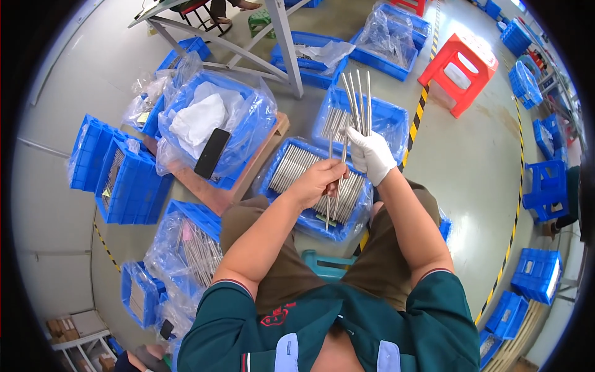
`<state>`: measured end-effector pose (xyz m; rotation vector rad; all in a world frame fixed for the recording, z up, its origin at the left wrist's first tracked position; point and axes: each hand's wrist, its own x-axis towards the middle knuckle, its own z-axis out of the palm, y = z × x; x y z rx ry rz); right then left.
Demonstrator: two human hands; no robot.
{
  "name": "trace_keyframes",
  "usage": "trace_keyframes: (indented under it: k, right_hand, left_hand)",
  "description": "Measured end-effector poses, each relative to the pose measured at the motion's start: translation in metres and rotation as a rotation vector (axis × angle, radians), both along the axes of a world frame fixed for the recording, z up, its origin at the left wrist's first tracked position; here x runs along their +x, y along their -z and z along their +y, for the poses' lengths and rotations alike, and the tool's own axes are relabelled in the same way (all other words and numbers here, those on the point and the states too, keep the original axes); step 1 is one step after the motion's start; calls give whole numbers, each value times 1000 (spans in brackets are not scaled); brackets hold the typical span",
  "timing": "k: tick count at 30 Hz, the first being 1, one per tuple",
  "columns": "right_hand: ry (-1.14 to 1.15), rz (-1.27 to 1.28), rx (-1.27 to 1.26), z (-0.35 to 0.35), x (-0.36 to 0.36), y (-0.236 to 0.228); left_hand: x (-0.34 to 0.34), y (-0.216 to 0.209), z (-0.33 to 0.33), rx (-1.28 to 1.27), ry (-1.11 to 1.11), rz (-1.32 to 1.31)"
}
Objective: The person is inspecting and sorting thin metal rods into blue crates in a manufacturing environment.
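Note:
My bare left hand is closed round thin metal rods, which stick out above and below the fingers. Beside it on the right, my right hand wears a white glove and grips several long metal rods that fan upward. Both hands hover over a blue crate lined with clear plastic, where many silvery rods lie side by side. Just beyond stands another blue crate, with more rods along its left side.
On a wooden pallet at the left sits a lined crate holding white cloth and a black phone. A crate of loose rods is near my left knee. Beyond stand a red stool and a metal table leg.

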<state>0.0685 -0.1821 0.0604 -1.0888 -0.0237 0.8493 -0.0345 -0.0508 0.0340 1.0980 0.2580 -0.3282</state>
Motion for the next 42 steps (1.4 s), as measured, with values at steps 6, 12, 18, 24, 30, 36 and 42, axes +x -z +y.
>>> trace_keyframes:
  k: [6,12,18,24,30,36,42]
  right_hand:
    - [178,-161,-131,6,3,10]
    - [397,-120,-1,-29,61,9]
    - [229,25,-48,-17,31,20]
    - [-91,-446,-364,12,-3,33]
    - [-123,-665,-544,21,-3,33]
    - [-8,-587,-525,9,-12,15]
    - [-154,-288,-288,2,-29,12]
  left_hand:
    - [-8,13,-10,-265,129,84]
    - [-20,7,-2,-325,374,16]
    - [-4,6,18,-554,159,-166]
    - [0,16,18,-473,254,-110]
    - [-1,20,21,-406,136,-127]
    - [7,23,45,-368,-319,-53]
    - [21,25,73,-555,-699,-171]
